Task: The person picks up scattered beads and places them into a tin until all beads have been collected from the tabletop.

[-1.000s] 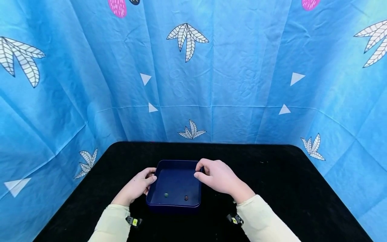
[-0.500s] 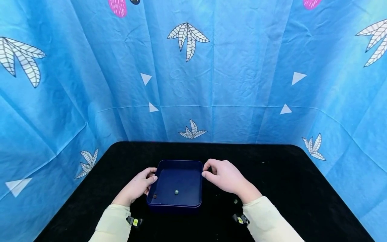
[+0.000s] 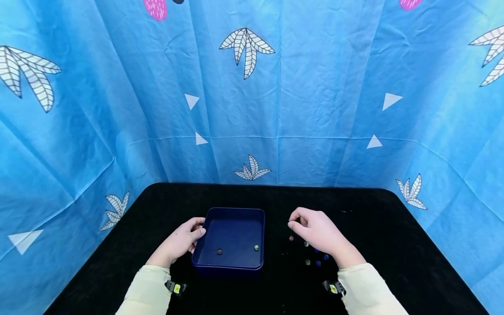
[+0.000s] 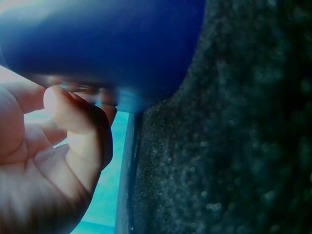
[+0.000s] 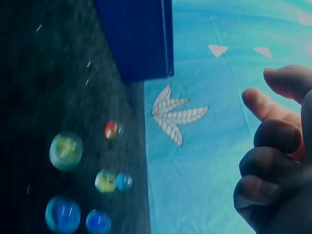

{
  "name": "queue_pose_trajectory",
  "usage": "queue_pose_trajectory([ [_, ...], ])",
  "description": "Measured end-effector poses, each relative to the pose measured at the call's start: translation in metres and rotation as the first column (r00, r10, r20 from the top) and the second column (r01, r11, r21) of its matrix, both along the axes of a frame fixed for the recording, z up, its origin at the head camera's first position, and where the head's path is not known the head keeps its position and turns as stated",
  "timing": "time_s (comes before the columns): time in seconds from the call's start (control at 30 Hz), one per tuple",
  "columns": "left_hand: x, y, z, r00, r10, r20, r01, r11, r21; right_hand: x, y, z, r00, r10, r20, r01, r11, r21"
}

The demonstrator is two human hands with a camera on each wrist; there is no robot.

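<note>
A dark blue square box stands on the black cloth, with a red-brown marble and a greenish marble on its floor. My left hand holds the box's left side, thumb up at the rim; in the left wrist view its fingertips meet the blue wall. To the right of the box, my right hand hovers above the cloth with nothing in it. Thumb and forefinger stand apart in the right wrist view, the other fingers loosely bent. Below this hand lie several glass marbles, among them a red one and a blue one.
Black cloth covers the table. A blue curtain with leaf prints hangs behind and along both sides. Small pale specks dot the cloth right of the box.
My right hand has moved right, from over the box's right rim to above the loose marbles. Both marbles in the box have rolled about. My left hand has stayed put.
</note>
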State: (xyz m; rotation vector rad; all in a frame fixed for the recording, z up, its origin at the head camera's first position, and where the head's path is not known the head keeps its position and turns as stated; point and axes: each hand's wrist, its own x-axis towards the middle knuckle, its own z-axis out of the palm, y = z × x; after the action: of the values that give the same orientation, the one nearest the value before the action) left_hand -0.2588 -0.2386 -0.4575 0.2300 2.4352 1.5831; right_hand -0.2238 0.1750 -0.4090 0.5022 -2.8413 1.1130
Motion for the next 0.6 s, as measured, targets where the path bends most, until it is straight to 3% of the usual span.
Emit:
queue_pose_trajectory([
  [0.23, 0.002, 0.000, 0.003, 1.000, -0.001, 0.002, 0.001, 1.000, 0.011, -0.001, 0.021, -0.006, 0.999, -0.035, -0.035, 0.037, 0.998, 0.043],
  [0.6, 0.001, 0.000, 0.004, 1.000, -0.024, 0.000, 0.024, 1.000, 0.011, 0.006, 0.045, -0.021, 0.999, -0.051, 0.000, 0.051, 0.998, 0.038],
])
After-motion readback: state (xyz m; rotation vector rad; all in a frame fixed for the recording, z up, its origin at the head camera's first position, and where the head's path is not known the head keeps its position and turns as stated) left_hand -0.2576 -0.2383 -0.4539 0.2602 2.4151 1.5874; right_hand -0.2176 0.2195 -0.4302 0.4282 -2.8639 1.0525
